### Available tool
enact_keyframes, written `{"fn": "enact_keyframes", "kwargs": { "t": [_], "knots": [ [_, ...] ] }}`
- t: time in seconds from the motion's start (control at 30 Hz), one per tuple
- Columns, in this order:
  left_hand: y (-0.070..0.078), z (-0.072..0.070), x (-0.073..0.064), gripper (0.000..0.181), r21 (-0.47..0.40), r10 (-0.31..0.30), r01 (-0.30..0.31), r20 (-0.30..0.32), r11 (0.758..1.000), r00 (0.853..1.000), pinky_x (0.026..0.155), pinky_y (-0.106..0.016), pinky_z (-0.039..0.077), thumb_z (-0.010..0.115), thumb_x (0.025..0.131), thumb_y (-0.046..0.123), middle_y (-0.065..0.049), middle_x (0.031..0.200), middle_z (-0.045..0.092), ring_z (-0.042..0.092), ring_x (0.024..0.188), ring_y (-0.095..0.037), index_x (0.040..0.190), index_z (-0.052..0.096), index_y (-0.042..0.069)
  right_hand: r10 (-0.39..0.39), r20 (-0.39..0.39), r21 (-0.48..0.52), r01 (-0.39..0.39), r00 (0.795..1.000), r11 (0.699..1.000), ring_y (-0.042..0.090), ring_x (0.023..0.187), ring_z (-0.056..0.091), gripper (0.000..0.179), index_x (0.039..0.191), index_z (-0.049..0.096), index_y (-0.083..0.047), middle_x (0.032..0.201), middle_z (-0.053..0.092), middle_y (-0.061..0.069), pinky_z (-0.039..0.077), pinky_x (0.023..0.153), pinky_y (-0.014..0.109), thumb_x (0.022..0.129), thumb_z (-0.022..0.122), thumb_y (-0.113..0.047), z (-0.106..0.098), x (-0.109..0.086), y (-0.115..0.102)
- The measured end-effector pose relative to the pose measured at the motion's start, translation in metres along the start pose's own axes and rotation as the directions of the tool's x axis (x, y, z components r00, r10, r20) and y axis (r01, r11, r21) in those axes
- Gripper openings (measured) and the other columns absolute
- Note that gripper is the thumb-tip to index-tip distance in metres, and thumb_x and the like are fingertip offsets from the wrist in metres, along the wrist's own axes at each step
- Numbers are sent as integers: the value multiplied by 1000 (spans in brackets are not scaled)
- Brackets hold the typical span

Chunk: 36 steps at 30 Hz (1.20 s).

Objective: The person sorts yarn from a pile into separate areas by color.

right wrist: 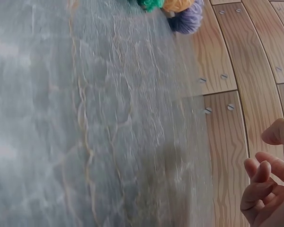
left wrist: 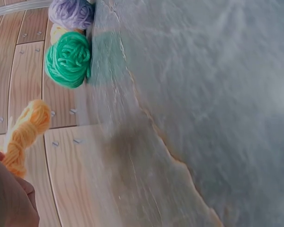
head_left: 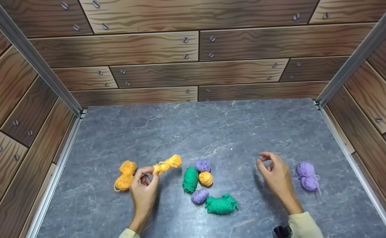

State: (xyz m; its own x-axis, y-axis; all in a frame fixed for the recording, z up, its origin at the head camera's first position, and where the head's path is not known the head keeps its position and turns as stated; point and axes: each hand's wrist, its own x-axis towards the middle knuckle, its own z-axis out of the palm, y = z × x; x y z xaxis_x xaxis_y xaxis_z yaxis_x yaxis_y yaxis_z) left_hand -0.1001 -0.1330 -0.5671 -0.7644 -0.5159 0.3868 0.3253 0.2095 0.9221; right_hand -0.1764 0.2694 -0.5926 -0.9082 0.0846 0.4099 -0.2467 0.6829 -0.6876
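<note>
My left hand (head_left: 144, 190) pinches one end of a twisted yellow yarn skein (head_left: 168, 164) between thumb and fingers. The skein's other end points away to the right, above the tabletop, and it also shows in the left wrist view (left wrist: 26, 135). Left of that hand lies an orange yarn skein (head_left: 125, 176), bound at its middle. My right hand (head_left: 277, 177) hovers with loosely bent fingers and holds nothing. Nearest to it, on its right, is a purple yarn skein (head_left: 307, 177) with a loose tail.
Between the hands sits a cluster: a green skein (head_left: 190, 179), a purple ball (head_left: 203, 165), a yellow ball (head_left: 206, 178), another purple ball (head_left: 200, 196) and a second green skein (head_left: 221, 204). Wood-patterned walls (head_left: 196, 72) enclose the grey marbled tabletop (head_left: 226, 129) at back and sides.
</note>
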Motion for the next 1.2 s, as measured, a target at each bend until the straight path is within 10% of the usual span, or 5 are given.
{"fn": "enact_keyframes", "kwargs": {
  "t": [1.2],
  "knots": [
    [-18,-27,11,10,59,-138,153,-196,986,971,41,-15,29,69,81,-18,-6,55,50,36,43,0,89,68,-12,-28,173,88,13,985,996,7,55,46,23,114,73,-11,96,70,-3,40,52,24,92,77,-15,50,-2,-43]
  ]
}}
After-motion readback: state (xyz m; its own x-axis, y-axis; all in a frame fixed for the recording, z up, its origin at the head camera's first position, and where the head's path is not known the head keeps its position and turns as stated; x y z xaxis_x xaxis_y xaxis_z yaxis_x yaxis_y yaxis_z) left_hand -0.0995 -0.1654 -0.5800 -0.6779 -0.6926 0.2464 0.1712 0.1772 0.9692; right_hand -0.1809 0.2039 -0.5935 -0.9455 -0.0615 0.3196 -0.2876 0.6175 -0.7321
